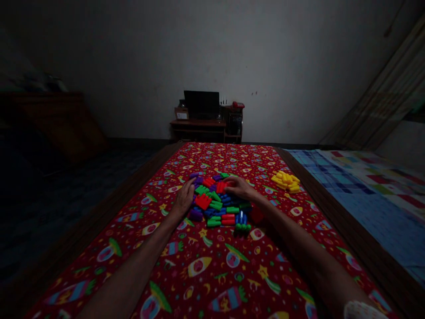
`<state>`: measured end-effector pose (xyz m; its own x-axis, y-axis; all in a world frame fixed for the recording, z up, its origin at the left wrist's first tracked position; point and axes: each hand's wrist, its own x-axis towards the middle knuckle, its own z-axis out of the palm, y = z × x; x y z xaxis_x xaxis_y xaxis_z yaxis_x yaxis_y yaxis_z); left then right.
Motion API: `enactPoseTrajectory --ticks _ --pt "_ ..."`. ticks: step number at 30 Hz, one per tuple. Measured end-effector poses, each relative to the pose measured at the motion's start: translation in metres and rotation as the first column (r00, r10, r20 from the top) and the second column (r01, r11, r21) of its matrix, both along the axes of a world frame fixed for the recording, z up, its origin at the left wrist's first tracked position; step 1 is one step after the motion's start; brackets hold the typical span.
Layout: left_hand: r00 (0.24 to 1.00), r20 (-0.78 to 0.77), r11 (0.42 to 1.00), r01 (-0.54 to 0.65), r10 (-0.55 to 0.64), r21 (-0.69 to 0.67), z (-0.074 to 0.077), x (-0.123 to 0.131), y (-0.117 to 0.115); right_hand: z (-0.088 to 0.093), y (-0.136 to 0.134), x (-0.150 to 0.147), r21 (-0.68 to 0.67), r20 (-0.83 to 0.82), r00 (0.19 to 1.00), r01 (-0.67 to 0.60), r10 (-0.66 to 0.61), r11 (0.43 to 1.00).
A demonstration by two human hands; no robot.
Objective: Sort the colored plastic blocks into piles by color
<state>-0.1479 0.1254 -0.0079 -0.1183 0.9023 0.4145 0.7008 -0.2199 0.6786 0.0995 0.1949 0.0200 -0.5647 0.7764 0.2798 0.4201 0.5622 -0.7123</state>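
Observation:
A mixed pile of plastic building blocks lies on the red patterned cloth (195, 261), in red, green, blue and purple. My left hand (184, 198) rests along the pile's left edge, its fingers stretched out beside a purple block (195, 215) and a red block (203, 202). At the far right of the pile, my right hand (241, 188) has its fingers bent around a small red block (220, 187); part of that block is hidden behind the fingers. Nearer to me are green blocks (214, 221) and a blue block with green round ends (242, 220).
A separate heap of yellow blocks (286, 181) sits to the right on the cloth. Beyond the surface's far end stands a low desk (199, 124) with a black monitor (202, 104). A checked blue bedspread (335, 190) spreads along the right side, and a wooden cabinet (56, 119) is on the left.

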Motion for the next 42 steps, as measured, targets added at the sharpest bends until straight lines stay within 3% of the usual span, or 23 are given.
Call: enactPoseTrajectory --ticks 6,12,15,17,21,26,28,30,32,35,38,42 --pt "0.999 -0.043 1.0 0.009 -0.009 0.019 -0.002 -0.003 0.001 0.003 0.022 0.044 -0.115 -0.192 0.961 0.181 -0.201 0.977" --pt "0.998 -0.061 0.999 0.025 -0.023 0.033 -0.004 -0.005 0.003 0.008 0.031 0.077 -0.203 -0.231 0.941 0.203 -0.248 0.958" --pt "0.997 -0.074 0.999 0.024 -0.021 0.032 -0.005 -0.006 0.004 0.011 0.035 0.084 -0.19 -0.325 0.876 0.307 -0.355 0.932" --pt "0.996 -0.083 0.999 0.025 -0.022 0.031 -0.006 -0.007 0.005 0.009 0.039 0.088 -0.192 -0.34 0.81 0.437 -0.478 0.879" --pt "0.996 -0.089 0.999 0.029 -0.025 0.037 -0.006 -0.007 0.004 0.001 0.041 0.096 -0.153 -0.152 0.719 0.661 -0.678 0.735" --pt "0.995 -0.099 0.999 0.023 -0.019 0.041 -0.005 -0.007 0.003 0.004 0.03 0.097 0.137 0.119 0.666 0.723 -0.736 0.677" --pt "0.995 -0.099 0.999 0.016 -0.012 0.04 -0.005 -0.006 0.003 0.015 0.024 0.095 0.275 0.263 0.641 0.666 -0.721 0.693" --pt "0.995 -0.1 0.999 0.011 -0.007 0.036 -0.005 -0.006 0.004 0.027 0.019 0.091 0.285 0.425 0.683 0.523 -0.595 0.803" --pt "0.995 -0.102 0.999 0.012 -0.009 0.033 -0.006 -0.006 0.004 0.038 0.014 0.085 0.181 0.577 0.728 0.327 -0.369 0.928" --pt "0.995 -0.101 0.999 0.019 -0.016 0.034 -0.006 -0.006 0.003 0.044 0.01 0.078 0.023 0.685 0.717 0.159 -0.131 0.987" --pt "0.994 -0.107 0.999 0.03 -0.026 0.04 -0.006 -0.007 0.003 0.041 0.011 0.079 0.086 0.668 0.715 0.203 -0.208 0.975" --pt "0.993 -0.114 0.998 0.032 -0.026 0.05 -0.007 -0.007 0.005 0.027 0.017 0.092 0.266 0.506 0.712 0.409 -0.488 0.873"
